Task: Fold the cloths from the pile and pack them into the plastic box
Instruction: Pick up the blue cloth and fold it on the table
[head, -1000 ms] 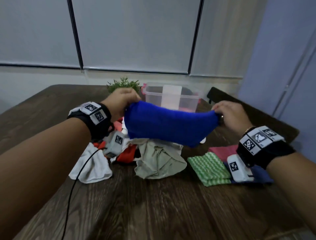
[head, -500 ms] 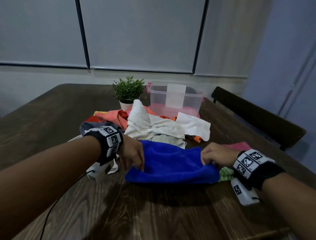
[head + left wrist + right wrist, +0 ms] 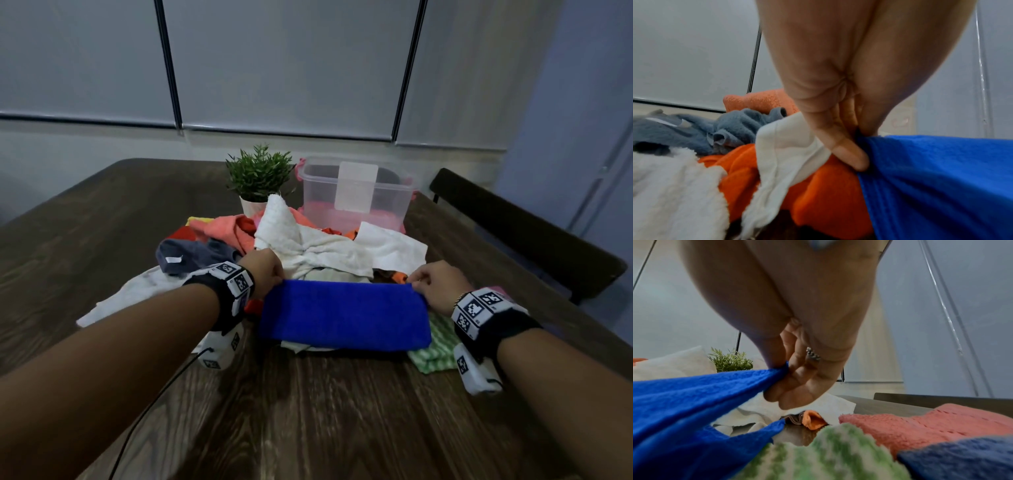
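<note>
1. My L hand [image 3: 265,270] pinches the blue cloth [image 3: 344,313] at its far L corner, thumb and fingers [image 3: 846,154] pressed on the fabric.
2. My R hand [image 3: 436,284] pinches the far R corner the same way; fingers [image 3: 795,386] curled round the edge, ring visible on one.
3. Blue cloth is stretched flat between both hands, near edge draped down toward the table [image 3: 308,411], lying over the front of the pile [image 3: 308,246].
4. Pile sits at 12 o'clock from the blue cloth: white cloth [image 3: 318,246] on top, orange cloth [image 3: 226,229] at 11, grey cloth [image 3: 195,255] at 10, another white one spread at 9 under my L wrist.
5. Box [image 3: 356,195] is past the pile at 12 to 1 o'clock, open top, sth pink in the bottom; can't tell what exactly.
6. Plant [image 3: 258,178] stands just L of the box.
7. At 3 to 4 o'clock from the blue cloth, under my R wrist: green striped cloth [image 3: 818,456], partly covered by the blue one's R end. Beside it a pink cloth [image 3: 931,423] and a navy cloth [image 3: 962,459], all lying flat.
8. Chair [image 3: 520,236] at the table's R edge, 2 o'clock.
</note>
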